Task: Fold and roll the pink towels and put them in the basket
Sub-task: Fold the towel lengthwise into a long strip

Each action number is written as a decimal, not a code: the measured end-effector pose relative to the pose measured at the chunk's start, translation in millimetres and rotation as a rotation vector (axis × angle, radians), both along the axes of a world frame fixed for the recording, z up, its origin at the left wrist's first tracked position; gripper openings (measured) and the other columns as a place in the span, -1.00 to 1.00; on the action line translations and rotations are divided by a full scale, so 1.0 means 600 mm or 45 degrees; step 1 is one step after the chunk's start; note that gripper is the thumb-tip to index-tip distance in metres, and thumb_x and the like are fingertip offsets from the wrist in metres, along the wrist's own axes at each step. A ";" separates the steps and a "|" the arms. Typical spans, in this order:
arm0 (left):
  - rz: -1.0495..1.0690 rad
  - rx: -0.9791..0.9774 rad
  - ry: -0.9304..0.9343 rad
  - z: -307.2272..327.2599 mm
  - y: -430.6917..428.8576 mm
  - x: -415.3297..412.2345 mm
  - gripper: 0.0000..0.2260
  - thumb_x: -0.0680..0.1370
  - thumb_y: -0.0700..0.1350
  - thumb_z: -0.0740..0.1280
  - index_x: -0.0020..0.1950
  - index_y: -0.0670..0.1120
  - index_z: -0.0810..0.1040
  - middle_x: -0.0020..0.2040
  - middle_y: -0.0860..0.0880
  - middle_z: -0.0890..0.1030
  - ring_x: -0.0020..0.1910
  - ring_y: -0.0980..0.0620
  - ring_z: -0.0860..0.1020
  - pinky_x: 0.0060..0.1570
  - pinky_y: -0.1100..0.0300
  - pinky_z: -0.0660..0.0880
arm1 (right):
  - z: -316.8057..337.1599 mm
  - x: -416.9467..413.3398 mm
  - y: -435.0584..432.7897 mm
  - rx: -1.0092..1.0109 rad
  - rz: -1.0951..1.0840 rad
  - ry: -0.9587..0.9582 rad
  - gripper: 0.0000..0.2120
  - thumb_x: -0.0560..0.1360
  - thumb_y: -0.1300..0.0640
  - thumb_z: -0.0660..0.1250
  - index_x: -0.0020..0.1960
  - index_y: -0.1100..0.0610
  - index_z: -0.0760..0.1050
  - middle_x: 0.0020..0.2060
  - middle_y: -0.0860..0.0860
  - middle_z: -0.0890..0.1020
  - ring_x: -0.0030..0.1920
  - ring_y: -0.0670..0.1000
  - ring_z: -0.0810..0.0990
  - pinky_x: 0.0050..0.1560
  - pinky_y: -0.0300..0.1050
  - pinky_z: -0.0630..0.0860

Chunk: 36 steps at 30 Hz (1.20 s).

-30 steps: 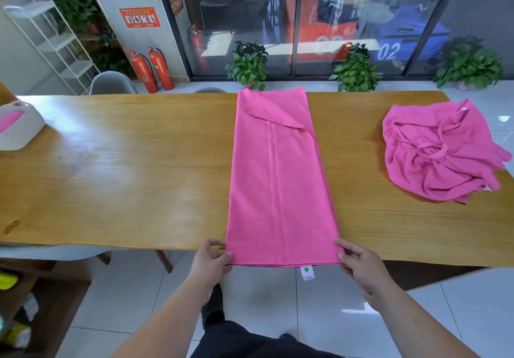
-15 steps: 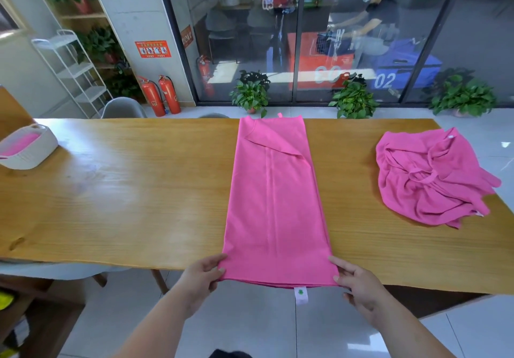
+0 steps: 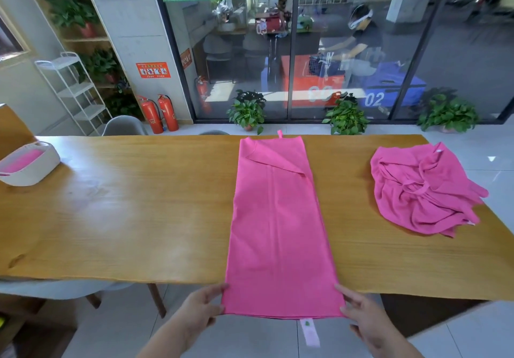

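Note:
A pink towel (image 3: 278, 218) lies folded into a long strip across the wooden table (image 3: 139, 213), its near end hanging past the front edge with a white label dangling below. My left hand (image 3: 201, 307) pinches the near left corner. At the near right corner my right hand (image 3: 361, 313) pinches the edge. A crumpled heap of pink towel (image 3: 422, 190) sits on the table's right part. At the far left stands a white basket (image 3: 27, 167) with pink cloth inside.
Grey chairs (image 3: 122, 126) stand behind and under the table. Potted plants (image 3: 247, 112) line the glass wall beyond. A white shelf rack (image 3: 75, 93) and red fire extinguishers (image 3: 158, 114) stand at the back left.
The view has tilted upward, showing more of the room. Both hands keep hold of the towel's near corners; the near end hangs a little further over the front edge.

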<state>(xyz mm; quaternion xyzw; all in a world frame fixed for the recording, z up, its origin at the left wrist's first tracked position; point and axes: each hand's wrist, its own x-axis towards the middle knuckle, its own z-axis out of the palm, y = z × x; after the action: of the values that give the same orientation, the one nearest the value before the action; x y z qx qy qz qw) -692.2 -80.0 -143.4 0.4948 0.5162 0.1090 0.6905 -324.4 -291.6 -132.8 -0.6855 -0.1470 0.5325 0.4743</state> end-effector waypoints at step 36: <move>-0.712 1.065 0.748 0.042 -0.013 0.055 -0.47 0.61 -0.11 0.33 0.59 0.07 0.40 0.57 0.06 0.39 0.51 -0.06 0.36 0.44 -0.02 0.40 | 0.015 -0.080 0.028 -0.074 0.388 -0.962 -0.52 0.61 0.22 0.33 0.49 -0.10 0.51 0.42 -0.13 0.55 0.40 -0.08 0.53 0.38 0.01 0.50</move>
<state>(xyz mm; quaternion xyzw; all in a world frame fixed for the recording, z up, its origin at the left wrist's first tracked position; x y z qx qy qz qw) -659.4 -87.7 -118.4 0.8525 0.4488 -0.0247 0.2669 -372.6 -274.5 -124.0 -0.8165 -0.3955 0.3112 0.2829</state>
